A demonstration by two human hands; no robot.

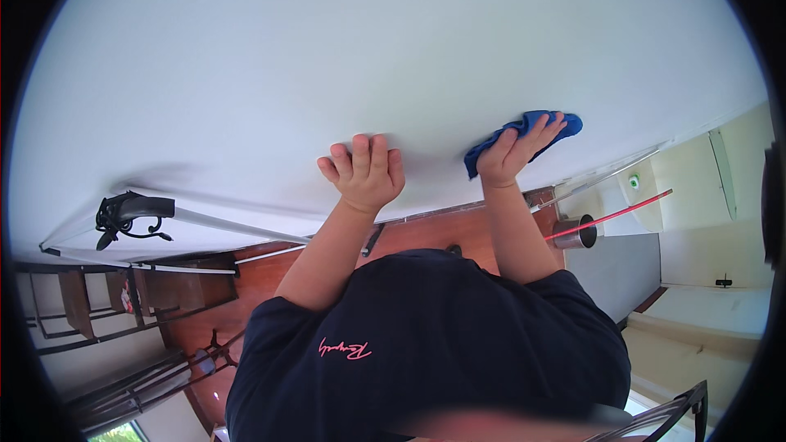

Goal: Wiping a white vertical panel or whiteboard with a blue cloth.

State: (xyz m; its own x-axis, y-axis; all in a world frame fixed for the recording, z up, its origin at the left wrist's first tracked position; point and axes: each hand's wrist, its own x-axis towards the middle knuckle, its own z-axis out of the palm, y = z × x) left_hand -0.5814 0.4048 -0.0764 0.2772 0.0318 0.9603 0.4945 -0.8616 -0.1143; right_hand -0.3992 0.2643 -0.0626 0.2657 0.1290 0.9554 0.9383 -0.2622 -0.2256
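Observation:
My left hand (367, 173) rests against the white wall (393, 49), fingers apart and pointing up, with nothing in it. To its right, my right hand (512, 154) holds a folded blue cloth (565, 127) flat on the same wall. Its fingers stretch over the front of the cloth, and the thumb side lies toward my left hand. One corner of the cloth hangs below the palm. Both forearms reach up from my dark short-sleeved shirt (426, 336).
A white pole rack with a black hooked top (135, 213) stands against the wall at left, near dark-framed shelves (78, 303). At right are a metal bin (581, 233) and a red stick (614, 214). Reddish-brown flooring (458, 233) lies below.

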